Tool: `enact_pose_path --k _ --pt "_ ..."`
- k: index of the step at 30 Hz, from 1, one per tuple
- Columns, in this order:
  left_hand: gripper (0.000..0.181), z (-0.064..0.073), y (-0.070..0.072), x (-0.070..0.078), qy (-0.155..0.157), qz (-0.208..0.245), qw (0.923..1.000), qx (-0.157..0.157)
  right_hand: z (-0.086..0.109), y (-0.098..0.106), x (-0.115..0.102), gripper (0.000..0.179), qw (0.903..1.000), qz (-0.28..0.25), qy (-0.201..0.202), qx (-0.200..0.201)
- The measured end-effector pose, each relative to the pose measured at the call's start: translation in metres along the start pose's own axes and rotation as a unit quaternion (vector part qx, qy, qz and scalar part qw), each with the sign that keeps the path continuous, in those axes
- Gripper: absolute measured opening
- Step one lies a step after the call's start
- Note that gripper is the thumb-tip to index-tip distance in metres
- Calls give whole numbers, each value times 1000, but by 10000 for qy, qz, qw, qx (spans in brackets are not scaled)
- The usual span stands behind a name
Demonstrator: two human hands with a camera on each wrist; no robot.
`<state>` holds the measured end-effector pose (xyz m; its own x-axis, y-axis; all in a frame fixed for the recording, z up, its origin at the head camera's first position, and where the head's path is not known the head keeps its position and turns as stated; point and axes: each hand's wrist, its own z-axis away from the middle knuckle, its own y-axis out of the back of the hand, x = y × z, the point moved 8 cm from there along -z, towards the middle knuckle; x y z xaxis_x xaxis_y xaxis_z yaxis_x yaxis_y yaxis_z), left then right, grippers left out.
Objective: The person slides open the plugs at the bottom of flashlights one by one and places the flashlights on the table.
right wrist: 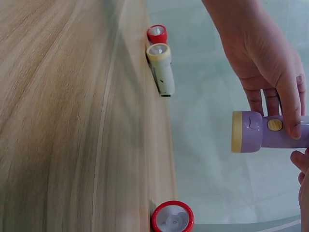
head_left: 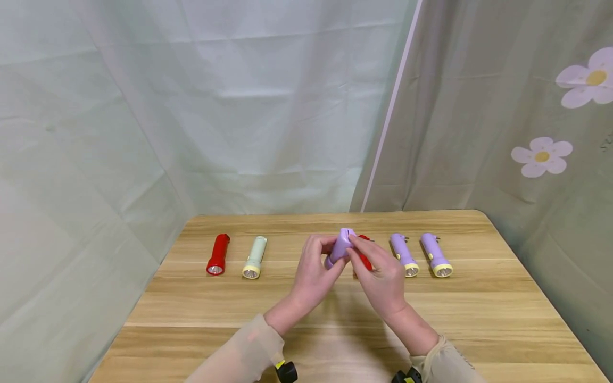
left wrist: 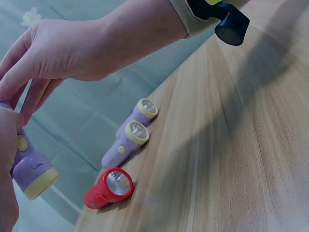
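Looking bright and even in the head view; casting soft shadow toward five o'clock on the rectangular, pale-brown wood-grain tabletop [head_left: 479,319]; looking dimmer and cooler in both wrist views.

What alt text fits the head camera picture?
A person's left hand and right hand hold a purple flashlight above a wooden table. A red flashlight and pale green one lie left, two purple ones right, and another red one partly behind the right hand.

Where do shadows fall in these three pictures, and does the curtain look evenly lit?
Head view: soft shadow on the table, with the curtain paler at left and greyer at right; left wrist view: a broad, dark shadow slanting across the table; right wrist view: a fainter streak.
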<state>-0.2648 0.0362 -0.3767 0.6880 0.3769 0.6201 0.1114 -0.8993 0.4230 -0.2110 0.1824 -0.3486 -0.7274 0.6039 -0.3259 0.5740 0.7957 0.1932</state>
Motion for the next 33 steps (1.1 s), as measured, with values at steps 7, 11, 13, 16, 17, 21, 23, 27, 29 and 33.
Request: enact_pose_path --k 7,11,13,16,17,21,23,27,29,33 --pt "44 0 -1 0 26 38 9998 -196 1 0 1 29 9987 455 139 -186" --pt "44 0 0 2 -102 -186 9995 -233 1 0 -1 26 9971 663 302 -209" --pt "44 -1 0 2 -160 -251 9993 -240 1 0 -2 25 9965 710 391 -197" --pt "44 -1 0 3 -236 -321 9989 -230 1 0 -3 25 9961 728 471 -186" --pt "44 -1 0 4 -258 -330 9989 -217 1 -1 -3 25 9959 735 491 -185" --pt "43 -1 0 4 -331 -347 9987 -183 1 -1 -5 26 9958 712 554 -162" --pt "43 -1 0 5 -362 -352 9986 -174 2 -1 -5 27 9959 687 561 -164" --pt "44 0 1 6 -454 -385 9981 -129 2 -2 -5 27 9964 619 549 -172" --pt "45 1 2 6 -508 -397 9979 -88 2 -2 -6 27 9964 615 564 -160" --pt "44 1 3 7 -688 -427 9967 56 2 -1 -9 26 9952 630 742 -58"
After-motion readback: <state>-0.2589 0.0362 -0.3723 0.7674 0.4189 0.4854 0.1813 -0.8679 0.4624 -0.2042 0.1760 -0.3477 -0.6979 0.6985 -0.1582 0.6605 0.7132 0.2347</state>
